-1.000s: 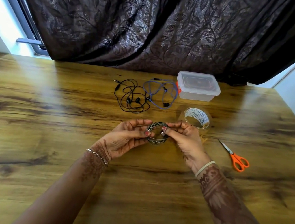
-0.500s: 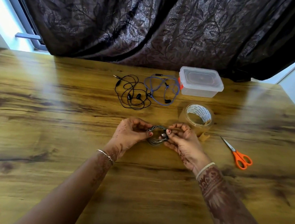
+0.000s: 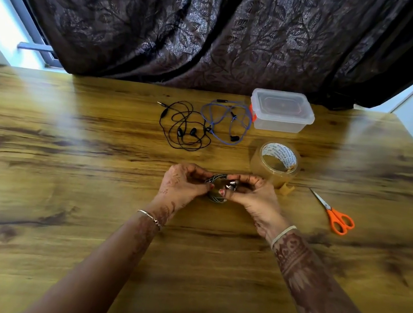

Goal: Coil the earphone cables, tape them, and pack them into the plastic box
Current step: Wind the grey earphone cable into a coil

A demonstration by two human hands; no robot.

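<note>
Holding the grey coiled cable (image 3: 213, 197) dead centre, just over the table (image 3: 62, 189). Pinched on its left edge by the left hand (image 3: 182, 186), fingers curled in. Gripped on its right edge by the right hand (image 3: 255, 199), thumb and fingertips closed over what may be the earbuds, too blurred to say. Beyond, lying loose: black earphones (image 3: 185, 129), then blue earphones (image 3: 228, 118) just beside the lidded plastic box (image 3: 282, 112). Close by the right hand, tape roll (image 3: 275, 160); further right, orange scissors (image 3: 337, 217).

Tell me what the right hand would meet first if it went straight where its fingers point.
Likely the left hand, gripping the other side of the coiled cable that the right hand pinches; depth is unclear.
</note>
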